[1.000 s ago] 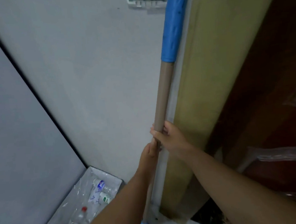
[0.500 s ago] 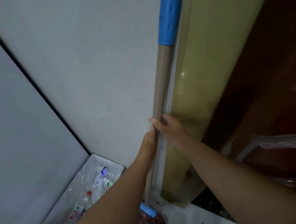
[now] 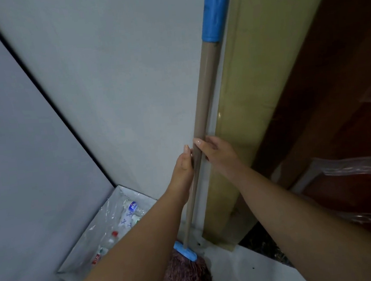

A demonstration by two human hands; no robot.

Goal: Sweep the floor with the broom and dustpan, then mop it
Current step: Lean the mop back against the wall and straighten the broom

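Mop (image 3: 203, 120) upright in the corner, tan pole running up past both hands into a blue grip sleeve (image 3: 216, 6) well above them. Mop head (image 3: 187, 277), a brownish shaggy clump under a blue clamp (image 3: 185, 251), down on the pale floor (image 3: 244, 273) below the left forearm.

Grey wall (image 3: 106, 91) right behind the pole and off to the left of the left hand. Just right of the right hand, a yellowish door frame (image 3: 252, 110), pole nearly touching it, then a dark reddish wooden door (image 3: 345, 77) further right. Down left of the left arm, a plastic-lined bin (image 3: 94, 239) with empty bottles (image 3: 131, 209) and wrappers inside, tucked against the wall. Tight spot: wall, frame and bin all crowding the pole.

Left hand (image 3: 183, 165) reaching up along the left side of the pole, fingers laid fairly straight against it, thumb side hard to make out. Right hand (image 3: 218, 154) a touch higher on the other side, fingers curled round the pole, fingertips (image 3: 197, 141) showing at the front. Both forearms stretched out and up, converging on the same bit of pole.
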